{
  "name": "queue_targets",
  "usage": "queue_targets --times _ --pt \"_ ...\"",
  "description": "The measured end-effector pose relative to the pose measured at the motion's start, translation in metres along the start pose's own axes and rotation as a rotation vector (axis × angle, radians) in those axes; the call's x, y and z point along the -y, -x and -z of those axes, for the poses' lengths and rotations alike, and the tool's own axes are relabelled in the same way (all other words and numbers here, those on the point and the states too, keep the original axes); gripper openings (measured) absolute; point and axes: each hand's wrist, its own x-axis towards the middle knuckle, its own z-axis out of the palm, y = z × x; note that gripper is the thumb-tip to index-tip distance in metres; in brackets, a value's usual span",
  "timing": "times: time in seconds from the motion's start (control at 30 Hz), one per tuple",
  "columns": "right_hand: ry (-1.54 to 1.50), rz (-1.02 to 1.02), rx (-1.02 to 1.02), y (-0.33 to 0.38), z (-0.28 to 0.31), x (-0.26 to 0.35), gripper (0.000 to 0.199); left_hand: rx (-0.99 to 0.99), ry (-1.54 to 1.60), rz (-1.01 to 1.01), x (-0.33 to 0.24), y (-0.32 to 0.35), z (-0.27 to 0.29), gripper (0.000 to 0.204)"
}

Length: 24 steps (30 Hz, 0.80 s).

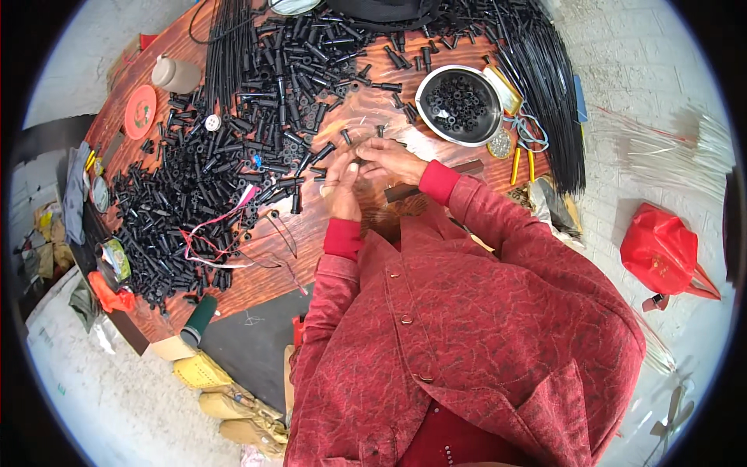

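My left hand and my right hand meet over the near part of the wooden table. The fingers of both are closed and pressed together, fingertips almost touching. Something small and dark shows between them, too small to name. Just left of my hands lie loose black tubular plastic pieces, part of a wide heap that spreads to the left and far side. Beyond my right hand stands a metal bowl with small black rings in it.
Long thin black rods lie along the right edge; another bundle lies at the far left. Yellow-handled pliers rest near my right sleeve. A beige cup, a red-orange dish, pink ribbon and a green cylinder are leftward.
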Motion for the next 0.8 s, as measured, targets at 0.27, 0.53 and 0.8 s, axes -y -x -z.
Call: queue_targets --times 0.27,0.53,0.8 --pt "-0.017 0.053 -0.135 0.034 0.045 0.031 0.023 0.197 -0.524 -0.200 -0.019 0.001 -0.074 0.057" --pt "1.519 0.680 -0.877 0.075 0.118 0.084 0.027 -0.136 -1.296 -0.711 -0.045 -0.066 -0.018 0.035" --pt "1.349 0.945 -0.337 -0.069 -0.005 0.076 0.015 0.030 -1.536 -0.768 -0.034 -0.063 -0.027 0.039"
